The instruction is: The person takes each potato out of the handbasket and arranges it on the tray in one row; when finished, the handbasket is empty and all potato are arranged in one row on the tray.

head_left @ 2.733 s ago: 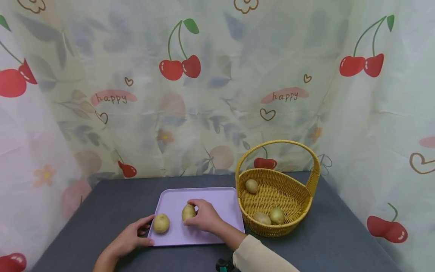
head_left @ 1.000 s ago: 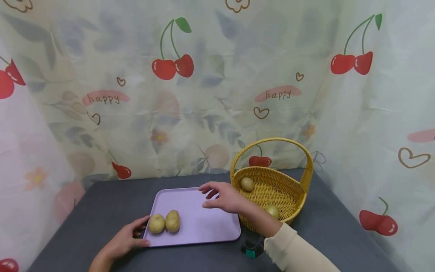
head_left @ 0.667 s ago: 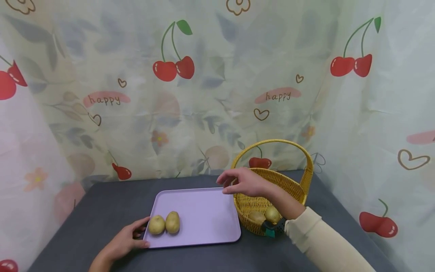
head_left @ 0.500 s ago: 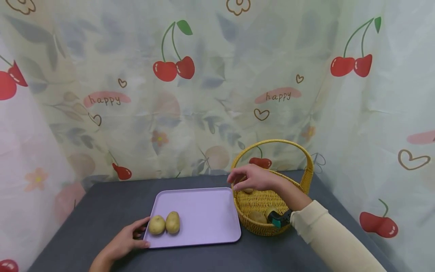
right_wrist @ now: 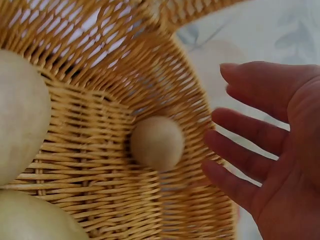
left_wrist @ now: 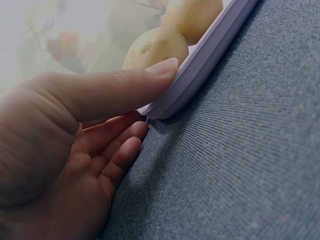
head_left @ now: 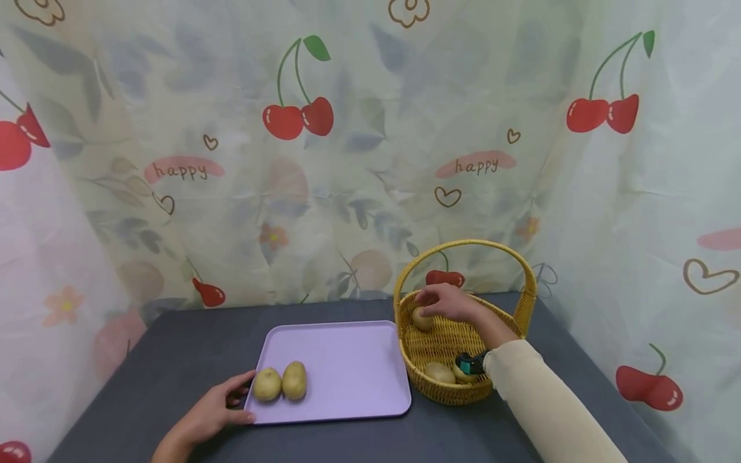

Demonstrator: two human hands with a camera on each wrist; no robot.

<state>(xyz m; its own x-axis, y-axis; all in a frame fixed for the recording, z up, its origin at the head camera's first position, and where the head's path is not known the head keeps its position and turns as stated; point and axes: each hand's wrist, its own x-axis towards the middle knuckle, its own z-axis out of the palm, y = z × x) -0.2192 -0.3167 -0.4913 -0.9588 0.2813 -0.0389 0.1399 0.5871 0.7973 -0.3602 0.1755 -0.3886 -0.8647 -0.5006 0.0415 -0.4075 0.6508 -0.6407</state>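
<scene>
Two potatoes (head_left: 294,380) lie side by side at the left end of a lilac tray (head_left: 347,373). My left hand (head_left: 211,411) holds the tray's near left corner; in the left wrist view the thumb (left_wrist: 125,90) lies against the rim, with the other fingers behind and below it. Over the back left of a wicker basket (head_left: 440,344), my right hand (head_left: 454,303) reaches with fingers spread and nothing in them. Just below that hand is one potato (head_left: 422,319), apart from the fingers in the right wrist view. Two more potatoes (head_left: 439,372) sit near the basket's front, one partly hidden by the wrist strap.
The basket stands at the tray's right end, its tall arched handle (head_left: 463,242) rising over it. A dark grey cloth (head_left: 324,444) covers the table. Printed curtains (head_left: 359,161) hang behind and at both sides.
A potato held by my right hand was set beside the other on the tray and let go. That hand then moved right, over the basket. My left hand stayed at the tray corner.
</scene>
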